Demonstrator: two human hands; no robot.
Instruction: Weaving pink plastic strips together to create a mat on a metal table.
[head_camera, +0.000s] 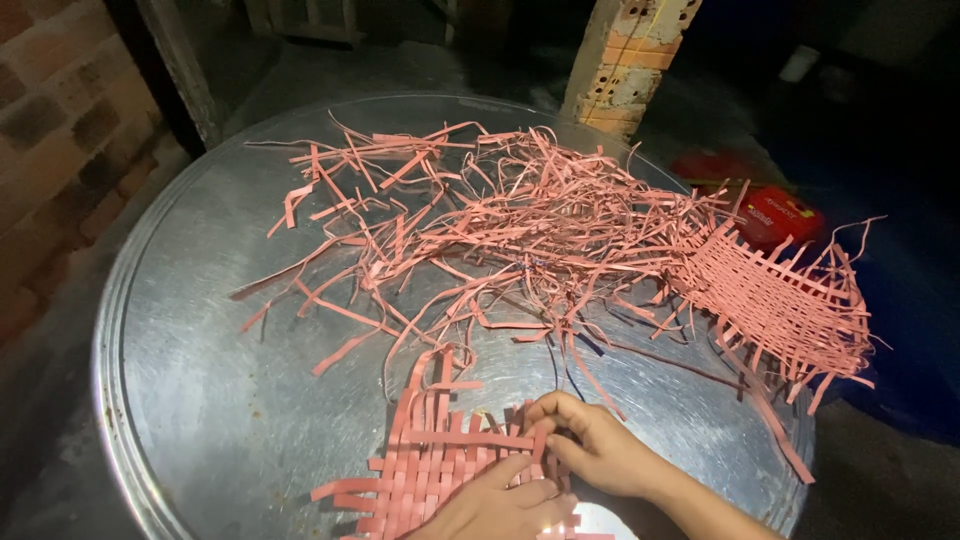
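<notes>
Head view: at the near edge of the round metal table (200, 400) our left hand (505, 510) lies flat on the pink woven mat (430, 470) while our right hand (590, 450) pinches a strip, which we should tuck snugly, square to its neighbours.

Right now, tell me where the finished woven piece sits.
In the head view, the finished woven piece lies at the right edge of the round metal tray, beside the loose pink strips and far from both hands.

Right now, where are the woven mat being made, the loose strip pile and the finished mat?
woven mat (430, 470): head view, checkered middle.
loose strip pile (500, 215): head view, tangled centre.
finished mat (785, 300): head view, woven middle.
</notes>
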